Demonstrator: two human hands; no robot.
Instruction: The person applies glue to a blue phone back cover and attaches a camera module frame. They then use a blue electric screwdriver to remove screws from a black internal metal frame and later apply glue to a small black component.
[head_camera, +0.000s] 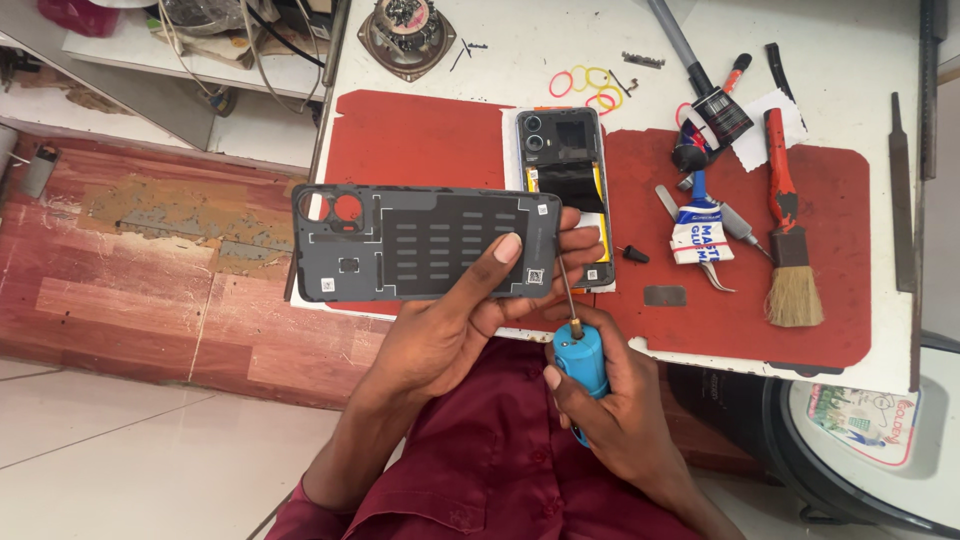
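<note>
The left hand (470, 310) is pinching the back cover (425, 243), lying crosswise, camera cutouts pointing away from the fingers. The right hand (610, 400) is gripping the blue screwdriver (578, 350), shaft rising behind the thumb.

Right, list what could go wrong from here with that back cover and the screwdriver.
1. The left hand holds the back cover by one end only, out past the table edge; it might flex or drop to the floor.
2. The blue screwdriver in the right hand points at the open phone; a slip could scratch or pierce its insides.
3. The glue tube lies close by and could get knocked.
</note>
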